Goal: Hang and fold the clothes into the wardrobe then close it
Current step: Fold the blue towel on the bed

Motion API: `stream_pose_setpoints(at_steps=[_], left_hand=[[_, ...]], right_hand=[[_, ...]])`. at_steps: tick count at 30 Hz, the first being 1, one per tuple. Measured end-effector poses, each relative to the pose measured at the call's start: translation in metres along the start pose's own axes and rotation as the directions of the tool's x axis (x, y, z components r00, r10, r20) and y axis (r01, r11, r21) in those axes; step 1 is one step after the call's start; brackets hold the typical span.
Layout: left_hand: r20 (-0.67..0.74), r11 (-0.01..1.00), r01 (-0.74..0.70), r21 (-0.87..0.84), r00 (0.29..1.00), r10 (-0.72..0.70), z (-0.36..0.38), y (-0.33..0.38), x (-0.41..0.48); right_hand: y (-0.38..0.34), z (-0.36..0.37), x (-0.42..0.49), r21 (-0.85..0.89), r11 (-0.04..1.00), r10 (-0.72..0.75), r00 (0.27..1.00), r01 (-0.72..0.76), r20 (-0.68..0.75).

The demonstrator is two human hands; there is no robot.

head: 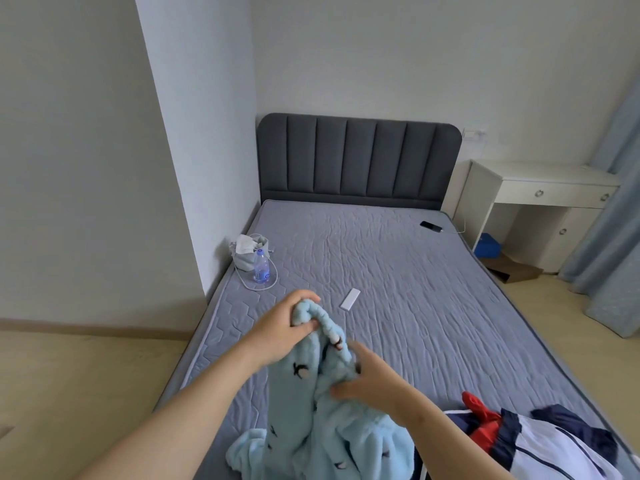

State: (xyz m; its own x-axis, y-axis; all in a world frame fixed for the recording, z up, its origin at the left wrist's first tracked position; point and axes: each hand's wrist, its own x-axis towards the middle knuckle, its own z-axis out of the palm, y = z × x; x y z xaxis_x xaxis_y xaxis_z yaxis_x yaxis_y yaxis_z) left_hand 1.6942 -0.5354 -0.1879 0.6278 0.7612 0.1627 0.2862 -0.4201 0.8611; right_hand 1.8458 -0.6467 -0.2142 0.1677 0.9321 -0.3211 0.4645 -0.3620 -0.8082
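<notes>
Over the bed (398, 271) | left hand (277, 332), right hand (372, 379) grip blue fleece (298, 393) | bag (244, 261) holds white wad (244, 244)

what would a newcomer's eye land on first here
First, the left hand and right hand gripping a fluffy light blue garment front and centre, over the near end of the grey quilted mattress. Next, the navy, white and red garment lying at the bottom right, then the dark padded headboard against the far wall.
</notes>
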Motion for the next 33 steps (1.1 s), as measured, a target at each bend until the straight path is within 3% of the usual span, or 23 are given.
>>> stream_pose_setpoints(at_steps=[4,6,8,10,12,14,16,18,21,26,28,31,33], left_hand=[[0.068,0.994,0.084,-0.074,0.995,-0.079,-0.015,-0.001,0.000],[-0.007,0.985,0.138,0.101,0.990,-0.138,-0.018,-0.003,-0.003],[-0.089,0.946,0.049,0.321,0.996,-0.022,-0.012,-0.003,-0.009],[0.078,0.869,-0.150,0.472,0.989,0.128,0.002,-0.006,-0.016],[0.269,0.736,-0.233,0.635,0.960,0.071,0.016,-0.013,-0.022],[0.264,0.627,-0.216,0.749,0.964,0.016,0.022,-0.022,-0.023],[0.179,0.592,-0.195,0.782,0.980,0.087,0.022,-0.024,-0.022],[0.128,0.634,-0.216,0.743,0.975,0.183,0.021,-0.023,-0.019],[0.172,0.639,-0.273,0.719,0.961,0.217,0.020,-0.020,-0.011],[0.202,0.375,-0.347,0.860,0.905,0.375,0.028,-0.006,-0.009],[0.190,0.365,-0.290,0.885,0.939,0.287,0.035,-0.007,-0.009],[0.166,0.485,-0.125,0.866,0.985,-0.043,0.047,-0.018,-0.006],[0.134,0.501,-0.059,0.863,0.984,-0.116,0.050,-0.019,0.000]], right_hand=[[0.008,-0.006,-0.001,0.059,0.998,0.042,0.985,-0.033,-0.165],[0.008,-0.009,0.000,0.117,0.993,0.036,0.974,-0.010,-0.223],[0.002,-0.007,0.001,0.056,0.998,0.010,0.965,0.004,-0.262],[-0.004,-0.003,0.002,-0.027,0.999,-0.043,0.959,0.037,-0.281],[-0.010,-0.001,0.003,-0.082,0.992,-0.114,0.954,0.095,-0.276],[-0.013,-0.003,0.002,-0.120,0.984,-0.159,0.952,0.131,-0.262],[-0.015,-0.005,0.000,-0.133,0.979,-0.180,0.956,0.152,-0.232],[-0.017,-0.006,-0.001,-0.146,0.976,-0.188,0.961,0.160,-0.203],[-0.017,-0.007,-0.001,-0.192,0.970,-0.187,0.961,0.148,-0.205],[-0.014,-0.010,-0.003,-0.190,0.972,-0.188,0.945,0.140,-0.266],[-0.012,-0.011,-0.005,-0.173,0.974,-0.194,0.939,0.149,-0.283],[-0.009,-0.015,-0.007,-0.155,0.972,-0.215,0.936,0.177,-0.278],[-0.008,-0.016,-0.009,-0.140,0.968,-0.237,0.937,0.206,-0.258]])
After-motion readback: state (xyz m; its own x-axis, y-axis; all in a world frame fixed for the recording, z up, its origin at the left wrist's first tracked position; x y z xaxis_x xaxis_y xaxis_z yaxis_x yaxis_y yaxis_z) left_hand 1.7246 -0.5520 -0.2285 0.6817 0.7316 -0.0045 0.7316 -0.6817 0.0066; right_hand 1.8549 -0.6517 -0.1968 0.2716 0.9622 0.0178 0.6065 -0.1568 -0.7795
